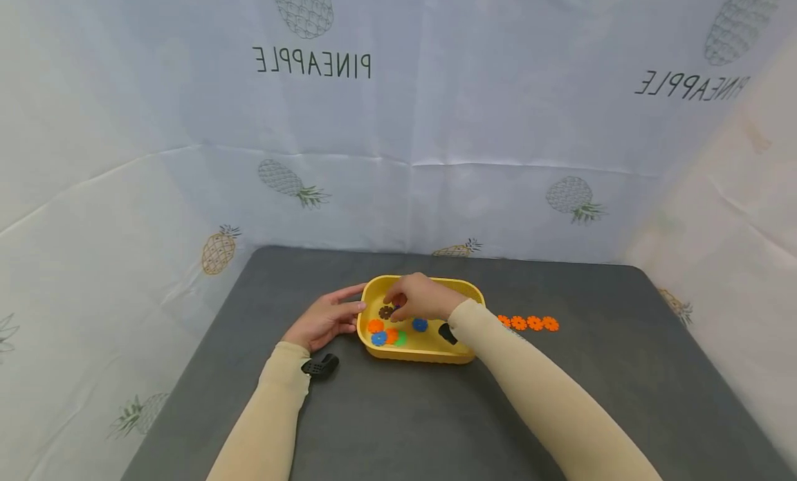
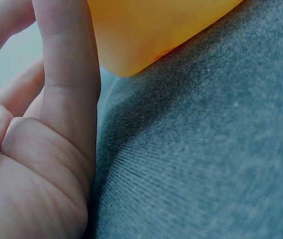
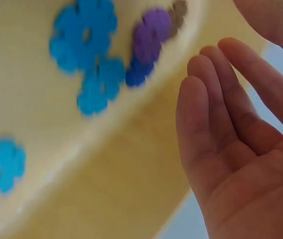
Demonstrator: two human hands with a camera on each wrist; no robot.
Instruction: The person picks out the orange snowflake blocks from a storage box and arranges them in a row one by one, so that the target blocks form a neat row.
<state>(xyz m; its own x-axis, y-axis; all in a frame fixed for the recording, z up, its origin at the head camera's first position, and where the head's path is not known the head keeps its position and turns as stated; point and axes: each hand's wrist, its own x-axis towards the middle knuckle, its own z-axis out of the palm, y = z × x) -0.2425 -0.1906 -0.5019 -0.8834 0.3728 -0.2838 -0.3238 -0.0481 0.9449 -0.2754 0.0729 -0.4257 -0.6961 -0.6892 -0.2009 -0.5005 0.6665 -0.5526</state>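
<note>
A yellow plastic tray (image 1: 418, 356) stands on the table with flower-shaped plastic discs in it. My left hand (image 1: 326, 320) rests against the tray's left end, fingers extended and thumb at the rim. Over the tray reaches my right hand (image 1: 426, 299), its fingertips pointing down near a brown disc (image 1: 386, 313). In the right wrist view the fingers are slightly bent, the thumb stands apart, and nothing shows between them. Blue discs (image 3: 86, 35) and a purple disc (image 3: 152, 35) lie inside the tray there. An orange disc (image 1: 376, 326) and a green disc (image 1: 401, 338) lie near its front left.
Several orange discs (image 1: 534, 323) lie in a row on the dark grey table (image 1: 398, 419), right of the tray; my right forearm hides part of that area. A white curtain (image 1: 398, 121) with pineapple prints encloses the table's back and sides.
</note>
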